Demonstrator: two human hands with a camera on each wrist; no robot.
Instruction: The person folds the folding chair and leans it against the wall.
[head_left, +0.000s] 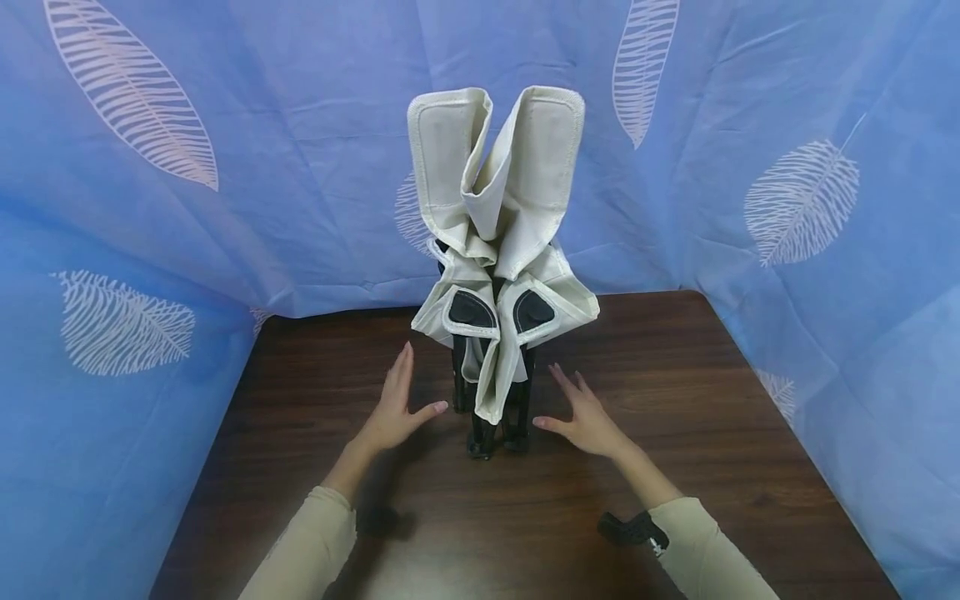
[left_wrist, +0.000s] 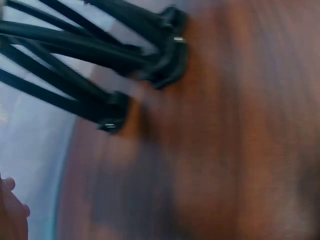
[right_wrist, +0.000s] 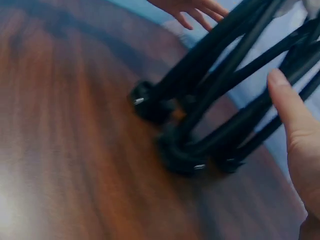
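A folding camp chair with cream fabric (head_left: 551, 150) stands upright and bunched together at the middle of the table. Its black legs (left_wrist: 75, 50) are drawn close, and the dark feet (right_wrist: 180, 155) rest on the wood. To the chair's left is my left hand (head_left: 392, 421), fingers straight and thumb spread toward the legs. My right hand (head_left: 588, 423) mirrors it on the other side, fingers spread, its thumb near the legs. Neither hand holds anything. Only a bit of the left hand shows at the edge of the left wrist view.
The dark wooden table (head_left: 675, 375) has rounded far corners. Blue cloth (head_left: 315, 100) with white leaf prints hangs behind it and along both sides. A black wrist-worn device (head_left: 630, 529) sits at the right sleeve.
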